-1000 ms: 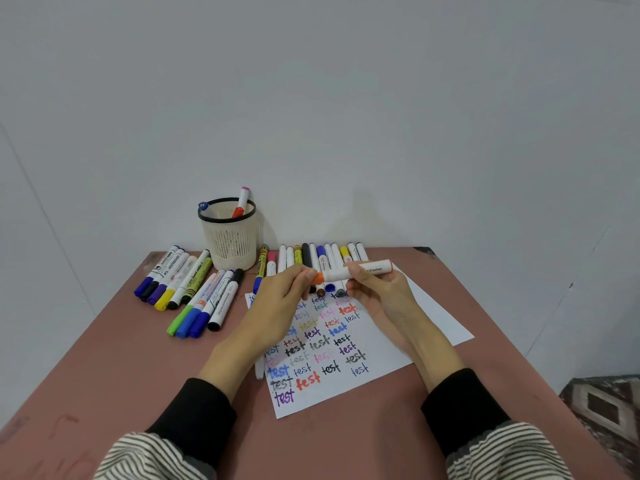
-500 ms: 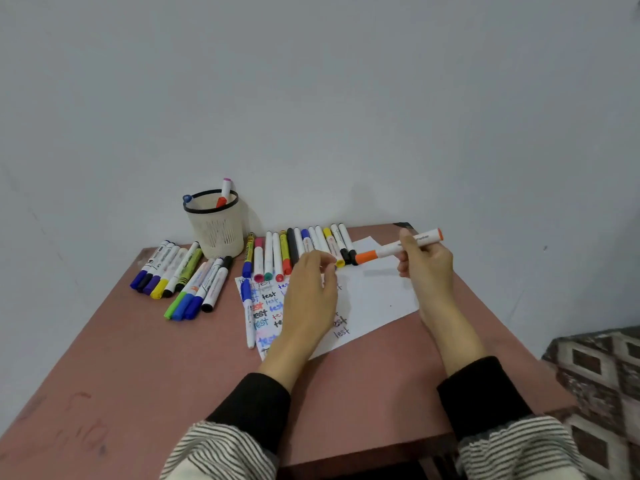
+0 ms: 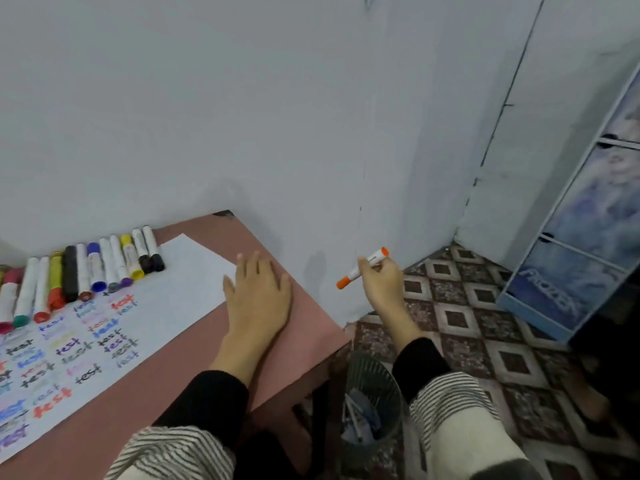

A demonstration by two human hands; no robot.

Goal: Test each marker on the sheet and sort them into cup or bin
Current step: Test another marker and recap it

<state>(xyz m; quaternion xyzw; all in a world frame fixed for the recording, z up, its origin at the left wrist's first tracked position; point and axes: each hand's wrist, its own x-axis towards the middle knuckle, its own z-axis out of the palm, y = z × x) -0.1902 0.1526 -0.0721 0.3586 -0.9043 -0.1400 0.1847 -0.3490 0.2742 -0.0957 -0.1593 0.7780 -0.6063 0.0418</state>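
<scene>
My right hand grips a capped orange marker, held in the air past the table's right edge, above and beyond the mesh bin on the floor. My left hand lies flat with straight fingers on the table, at the right edge of the white sheet. The sheet carries many coloured "test" words. A row of markers lies along the sheet's far edge. The cup is out of view.
The bin stands against the table's right side and holds a few discarded things. A patterned tile floor spreads to the right. A blue storage cabinet stands at the far right. The wall runs close behind the table.
My head has turned right, so the cup and left marker groups left the view. My right hand carried the orange marker off the table, out over the floor. My left hand flattened on the table.
</scene>
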